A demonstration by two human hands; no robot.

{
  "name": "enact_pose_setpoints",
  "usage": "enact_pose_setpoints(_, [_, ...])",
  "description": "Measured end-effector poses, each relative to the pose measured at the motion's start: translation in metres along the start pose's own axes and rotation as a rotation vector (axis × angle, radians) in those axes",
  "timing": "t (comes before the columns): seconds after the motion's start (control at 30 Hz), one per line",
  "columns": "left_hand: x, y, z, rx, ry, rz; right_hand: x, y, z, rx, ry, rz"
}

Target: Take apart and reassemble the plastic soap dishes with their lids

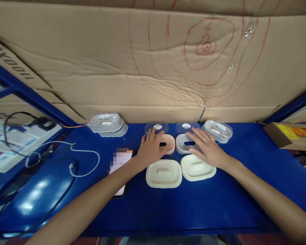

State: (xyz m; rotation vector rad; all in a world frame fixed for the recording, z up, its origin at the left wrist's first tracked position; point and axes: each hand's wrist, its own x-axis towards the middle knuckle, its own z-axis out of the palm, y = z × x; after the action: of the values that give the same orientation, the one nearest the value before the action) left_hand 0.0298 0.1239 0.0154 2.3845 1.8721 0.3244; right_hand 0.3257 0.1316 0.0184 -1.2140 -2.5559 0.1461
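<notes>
My left hand (150, 149) lies over a peach oval plastic piece (171, 139) with a dark slot in its middle, its fingers spread. Opposite it, my right hand (209, 147) rests at the right side of a pale grey slotted piece (180, 147), fingers stretched out. Just behind these are two clear lids with round stickers, a left lid (165, 127) and a right lid (180, 127), partly covered by my fingertips. In front, two cream oval trays, a left tray (164, 180) and a right tray (197, 166), lie side by side, each with a raised bar.
Stacked grey pieces under clear lids stand at the back left (111, 126) and back right (219, 131). A phone (121, 183) lies left of the trays. Cables (98, 160) run across the left side of the blue table (188, 211). A cardboard box (290, 136) sits at right.
</notes>
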Motion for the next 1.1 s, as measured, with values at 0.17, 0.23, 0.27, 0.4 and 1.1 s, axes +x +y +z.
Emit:
enact_pose_setpoints(0.17, [0.005, 0.004, 0.003, -0.019, 0.008, 0.084, 0.031, 0.007, 0.018, 0.030, -0.027, 0.078])
enact_pose_setpoints(0.23, [0.007, 0.003, 0.004, -0.026, 0.009, 0.103, 0.036, 0.006, 0.022, 0.032, -0.022, 0.068])
enact_pose_setpoints(0.27, [0.009, 0.002, 0.004, -0.030, 0.008, 0.111, 0.038, 0.005, 0.022, 0.033, -0.019, 0.064])
enact_pose_setpoints(0.4, [0.004, 0.002, -0.005, -0.037, 0.020, 0.136, 0.032, -0.002, 0.012, 0.023, 0.011, 0.054])
enact_pose_setpoints(1.1, [-0.097, 0.018, -0.014, 0.014, 0.008, 0.313, -0.054, -0.069, 0.006, -0.092, 0.060, -0.074])
